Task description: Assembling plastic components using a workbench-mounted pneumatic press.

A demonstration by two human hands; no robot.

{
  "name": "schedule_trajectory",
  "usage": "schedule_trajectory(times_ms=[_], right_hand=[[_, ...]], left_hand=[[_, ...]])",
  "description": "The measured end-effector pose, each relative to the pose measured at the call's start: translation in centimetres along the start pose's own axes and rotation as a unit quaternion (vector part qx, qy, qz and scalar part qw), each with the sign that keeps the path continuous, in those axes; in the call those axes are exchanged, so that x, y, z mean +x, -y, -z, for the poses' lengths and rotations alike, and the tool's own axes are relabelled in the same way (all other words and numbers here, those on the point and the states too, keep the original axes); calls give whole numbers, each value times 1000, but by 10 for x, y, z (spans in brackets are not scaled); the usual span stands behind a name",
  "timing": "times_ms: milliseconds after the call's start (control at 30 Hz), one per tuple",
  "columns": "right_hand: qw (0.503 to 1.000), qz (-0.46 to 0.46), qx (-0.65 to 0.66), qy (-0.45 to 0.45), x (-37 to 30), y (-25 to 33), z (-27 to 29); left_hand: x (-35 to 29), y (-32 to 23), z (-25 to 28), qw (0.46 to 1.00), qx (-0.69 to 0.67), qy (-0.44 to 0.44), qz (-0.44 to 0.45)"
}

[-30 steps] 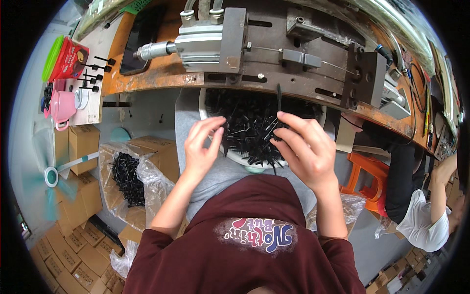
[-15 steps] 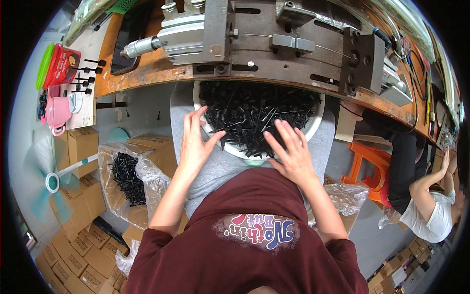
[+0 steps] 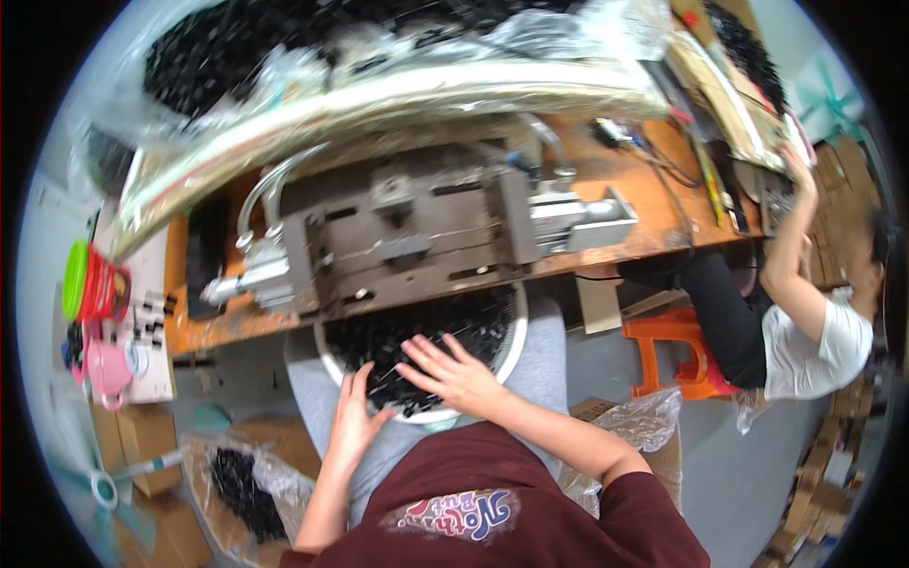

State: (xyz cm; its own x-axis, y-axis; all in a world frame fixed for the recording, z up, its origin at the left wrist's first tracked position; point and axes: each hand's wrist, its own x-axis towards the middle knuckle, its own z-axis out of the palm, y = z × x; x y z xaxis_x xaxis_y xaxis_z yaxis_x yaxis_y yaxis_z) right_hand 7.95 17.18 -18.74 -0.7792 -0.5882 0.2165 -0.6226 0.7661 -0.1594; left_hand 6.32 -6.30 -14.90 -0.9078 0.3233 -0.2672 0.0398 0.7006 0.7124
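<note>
A round white basin [image 3: 517,350] rests on my lap, filled with small black parts [image 3: 379,331], some with thin pin-like shafts. My left hand [image 3: 354,421] is at the basin's near left rim, thumb and fingers apart, with nothing visible between them. My right hand [image 3: 454,377] lies over the black parts with its fingers spread. Whether its fingertips press on any one part is blurred. Just beyond the basin, a dark metal fixture [image 3: 417,276] with a cylinder at each end sits on the workbench.
The orange workbench [image 3: 653,232] overhangs the basin's far side. Behind the fixture lies a plastic-wrapped heap of black parts [image 3: 227,57]. At left stand a carton of black parts [image 3: 241,492] and a fan [image 3: 104,489]. A co-worker [image 3: 814,346] sits right, on an orange stool [image 3: 663,346].
The view has swung up and to the right, showing the wrapped heap and more of the co-worker. My right hand has moved further in over the black parts; my left stays by the rim.
</note>
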Motion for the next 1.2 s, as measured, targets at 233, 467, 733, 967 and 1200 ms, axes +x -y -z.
schedule_trajectory(times_ms=[233,467,733,967,1200], right_hand=[[997,-62,16,-33,13,-6,1],[988,-118,83,-63,23,-5,3],[976,-146,73,-141,26,-7,-10],[968,-190,110,-123,23,-3,-2],[957,-202,166,-127,6,-9,33]], left_hand=[[4,-1,-10,996,-94,-5,-3],[28,-15,-12,996,-74,-43,-23],[38,-33,-13,996,-4,-62,-57],[22,-51,-7,998,-29,-2,-48],[12,-65,3,983,148,20,-110]])
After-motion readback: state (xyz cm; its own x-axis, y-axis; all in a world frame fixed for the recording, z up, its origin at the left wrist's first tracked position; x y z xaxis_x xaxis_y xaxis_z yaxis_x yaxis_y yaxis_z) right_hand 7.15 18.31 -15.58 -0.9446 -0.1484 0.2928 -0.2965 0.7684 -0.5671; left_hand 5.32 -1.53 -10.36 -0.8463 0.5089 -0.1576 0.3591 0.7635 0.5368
